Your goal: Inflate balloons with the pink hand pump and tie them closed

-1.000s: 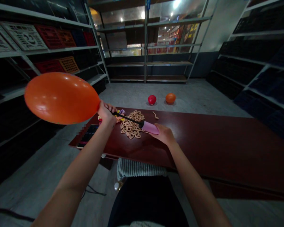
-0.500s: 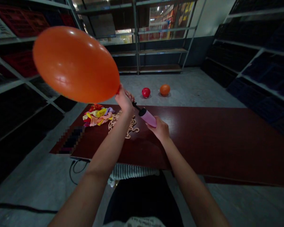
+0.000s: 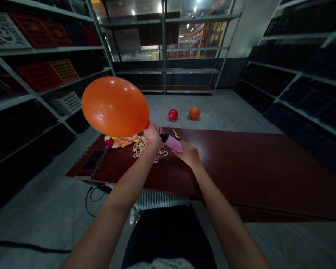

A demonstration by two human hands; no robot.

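A left hand (image 3: 153, 136) clamps the neck of an inflated orange balloon (image 3: 114, 107) to a pink hand pump (image 3: 172, 143), whose barrel sits gripped in the right hand (image 3: 189, 155), above a dark red table (image 3: 240, 168) (a red balloon (image 3: 173, 114) and a small orange balloon (image 3: 194, 112) lie on the floor beyond).

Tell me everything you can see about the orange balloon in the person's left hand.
The orange balloon is inflated into a glossy, rubbery oval, tilted with its rounded end up and to the left. Its narrow end disappears inside the person's left hand, which hides the neck, beside the black nozzle of a pink hand pump. It hangs in the air above the dark red table, not touching it.
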